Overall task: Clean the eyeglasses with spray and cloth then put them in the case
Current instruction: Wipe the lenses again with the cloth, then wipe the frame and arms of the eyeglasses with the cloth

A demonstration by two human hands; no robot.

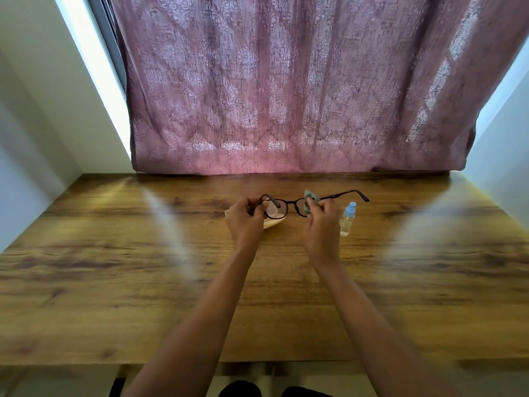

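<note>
The left hand (245,217) grips the glasses (289,206) at one lens rim above the table (114,267). The right hand (322,224) pinches the cloth (309,197) against the other lens. The spray bottle (347,219) stands just beside it; the case (273,222) lies beneath.

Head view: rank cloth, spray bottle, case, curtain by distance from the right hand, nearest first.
1. Grey-green cloth, pinched in the right hand.
2. Clear spray bottle with blue cap, just to its right.
3. Cream glasses case, leftward, under the left hand.
4. Pink patterned curtain, far back.
</note>
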